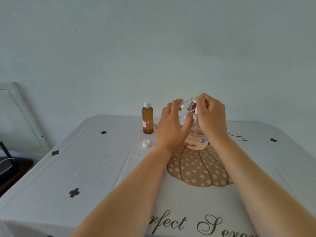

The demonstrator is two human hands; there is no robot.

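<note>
Currently left hand (pixel 172 124) grips a tilted clear vial (pixel 185 107); right hand (pixel 210 117) pinches its top. Below them sits a pink bottle (pixel 196 142), with amber bottle (pixel 147 119) and loose cap (pixel 146 143) to its left.

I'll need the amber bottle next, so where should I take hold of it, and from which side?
Grip the amber bottle round the middle of its straight, round body, below the white cap. It stands upright, so come in level from the left: the left hand, holding the clear bottle, crowds its right side.
</note>
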